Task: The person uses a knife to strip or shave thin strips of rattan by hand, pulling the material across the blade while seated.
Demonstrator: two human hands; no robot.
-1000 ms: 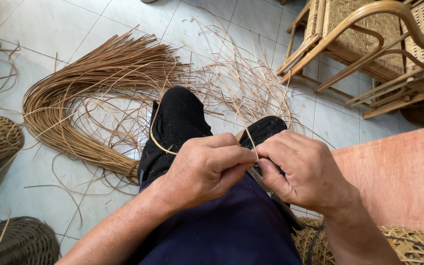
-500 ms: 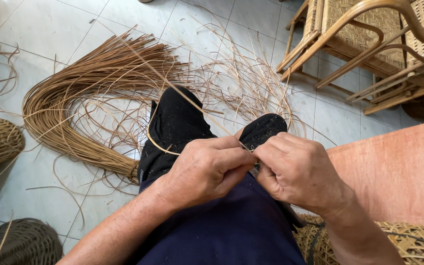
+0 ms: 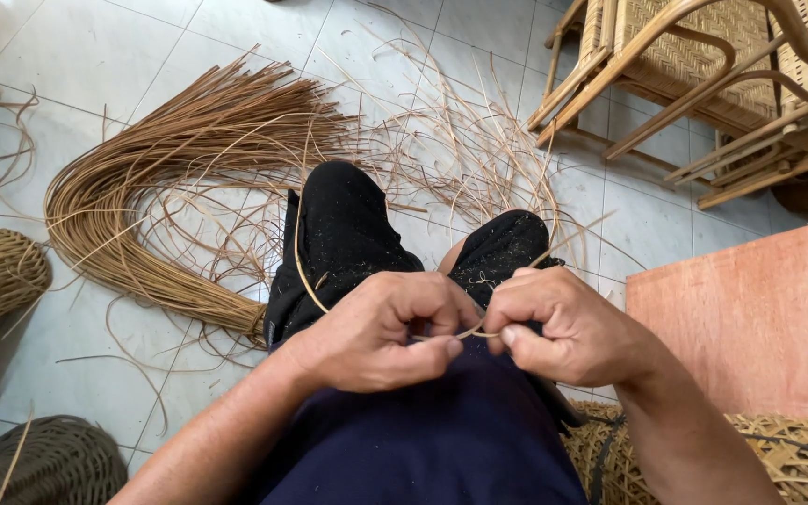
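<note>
Pinching one thin rattan strand (image 3: 474,333), fingers of left hand (image 3: 381,332) and right hand (image 3: 568,327) nearly touch above the lap.

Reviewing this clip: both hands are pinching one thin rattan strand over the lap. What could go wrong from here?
1. The strand is pinched tight between the left hand and right hand across a very short span; it might kink or snap there.
2. Its free end loops past the knee and could catch on the dark cloth.
3. Loose fibres litter the tiled floor beside the bundle, and might tangle with the trailing end.
</note>
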